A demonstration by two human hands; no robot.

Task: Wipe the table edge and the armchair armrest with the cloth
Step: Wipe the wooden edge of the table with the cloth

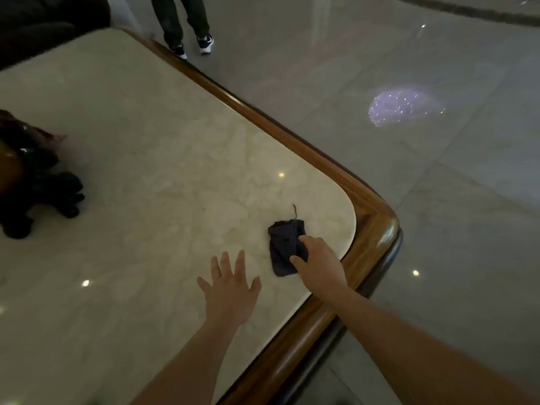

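My right hand (320,260) rests on the near right side of the dark blue cloth (285,247), thumb and forefinger pinching its edge — the cloth lies crumpled on the marble tabletop (152,159) near the rounded right corner, just inside the wooden table edge (371,226). My left hand (229,290) is flat over the marble to the left of the cloth, fingers spread and holding nothing — a dark bundle (32,182) sits far left, and someone's sneakers (204,43) stand on the floor beyond the table
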